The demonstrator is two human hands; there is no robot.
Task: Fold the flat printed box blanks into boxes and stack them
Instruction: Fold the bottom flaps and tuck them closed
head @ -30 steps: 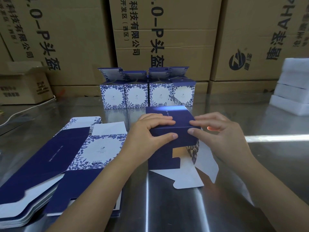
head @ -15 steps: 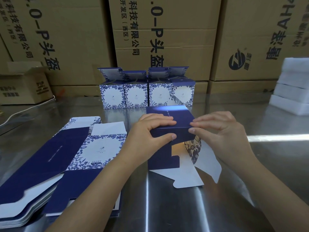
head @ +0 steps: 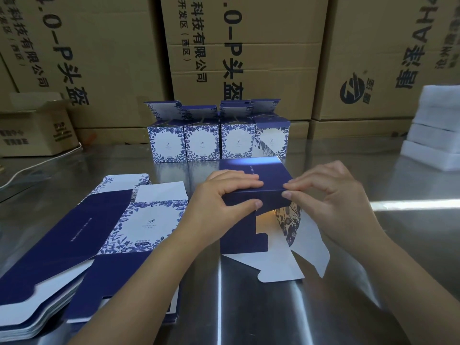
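Observation:
A half-formed dark blue box (head: 256, 170) lies on its side in the middle of the steel table (head: 249, 314), its white bottom flaps (head: 278, 265) spread toward me. My left hand (head: 224, 202) grips the box's near top edge, fingers on top and thumb on the front. My right hand (head: 331, 195) pinches the right corner of that same edge above a floral flap (head: 290, 220). A stack of flat blue and white blanks (head: 87, 232) lies at the left. Several folded boxes (head: 216, 143) with open lids stand in a row behind.
Large brown cartons (head: 239, 58) wall off the back of the table. A small open carton (head: 32, 130) sits at the far left with a white cable beside it. White foam blocks (head: 435, 130) are stacked at the right edge.
My right hand has pushed the floral side flap a little further in and my fingertips have closed on the box's corner. The left hand keeps its grip.

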